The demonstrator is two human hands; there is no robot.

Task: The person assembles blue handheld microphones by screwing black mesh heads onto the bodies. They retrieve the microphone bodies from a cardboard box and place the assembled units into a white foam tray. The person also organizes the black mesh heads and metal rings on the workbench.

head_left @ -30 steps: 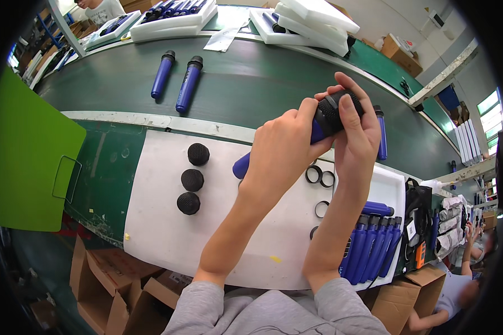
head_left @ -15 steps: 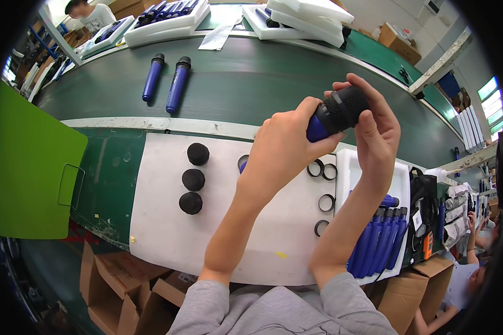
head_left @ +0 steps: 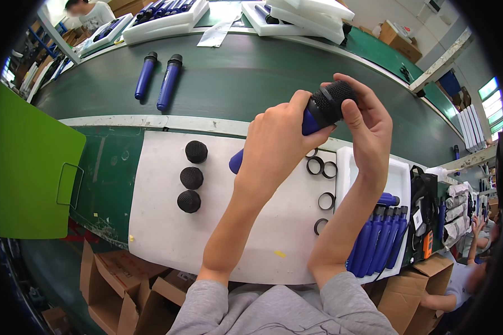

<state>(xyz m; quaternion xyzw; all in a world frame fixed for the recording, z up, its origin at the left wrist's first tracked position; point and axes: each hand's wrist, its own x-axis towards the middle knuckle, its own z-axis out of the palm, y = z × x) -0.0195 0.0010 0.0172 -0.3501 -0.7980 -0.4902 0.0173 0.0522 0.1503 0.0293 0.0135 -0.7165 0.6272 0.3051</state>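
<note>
My left hand [head_left: 276,134] is wrapped around the blue body of a handheld microphone [head_left: 322,107], held tilted above the white work sheet. The black mesh head points up and right, and the tail of the body shows below my left hand. My right hand [head_left: 373,125] grips that mesh head, thumb in front and fingers over its far side. Left of my left forearm, three black mesh heads stand in a column on the sheet, the middle mesh head [head_left: 191,178] among them. Several black rings [head_left: 326,200] lie beside my right forearm.
A white foam tray [head_left: 399,167] at the right holds several blue microphone bodies [head_left: 377,240]. Beyond the sheet, two blue microphones [head_left: 169,84] lie on the green conveyor belt [head_left: 223,84]. A green panel [head_left: 33,173] stands at left. Cardboard boxes [head_left: 117,273] sit below the table edge.
Both hands have shifted slightly left with the microphone, and its tail now shows more. The two microphones on the belt have slid a little left.
</note>
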